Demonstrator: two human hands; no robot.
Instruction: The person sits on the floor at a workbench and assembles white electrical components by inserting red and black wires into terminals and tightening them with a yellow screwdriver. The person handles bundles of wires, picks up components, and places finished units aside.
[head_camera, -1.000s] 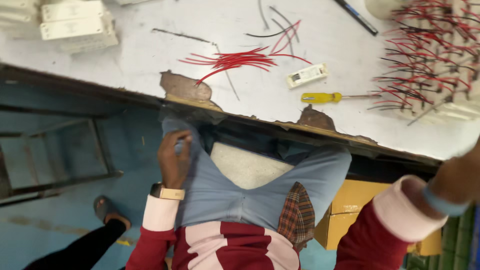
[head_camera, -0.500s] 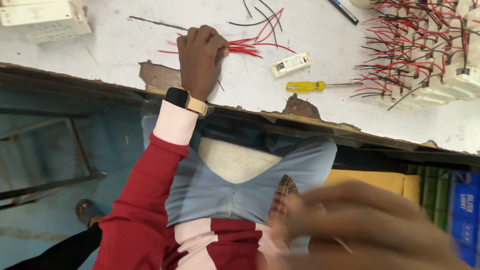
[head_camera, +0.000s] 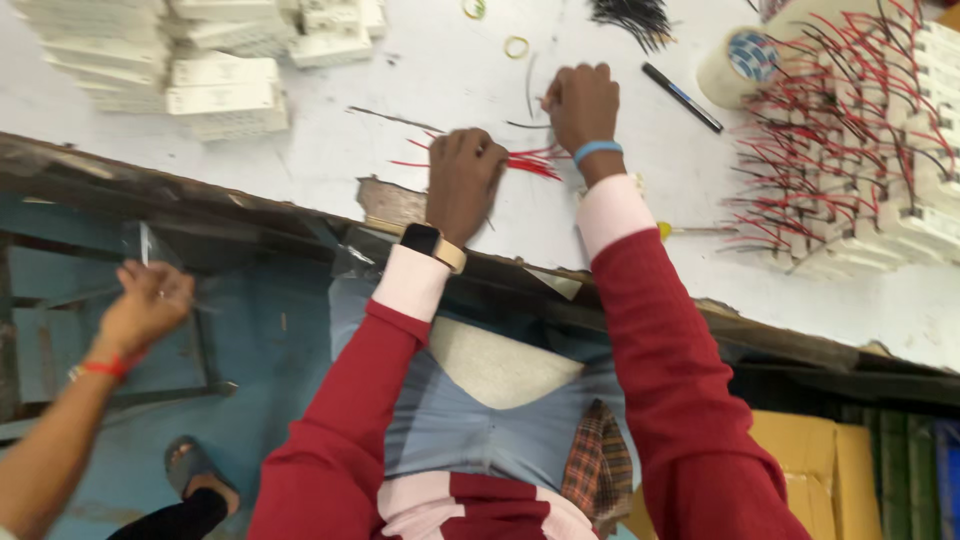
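On the white worktable (head_camera: 420, 90), the red wires (head_camera: 525, 160) lie between both hands: left hand (head_camera: 464, 180) closed over them, right hand (head_camera: 580, 105) pinching their ends.

Stacks of white plastic modules (head_camera: 190, 60) are lying at the far left of the white worktable (head_camera: 420, 70), whose near edge is chipping. Two yellow rubber bands (head_camera: 516, 46) are sitting far from the person, beside a bundle of black wires (head_camera: 630, 18). A black pen (head_camera: 682, 97) is lying next to a roll of tape (head_camera: 745, 60). At the right, white modules with red wires attached (head_camera: 860, 150) are crowding together. Yellow cartons (head_camera: 820, 470) are standing under the table, at the near right
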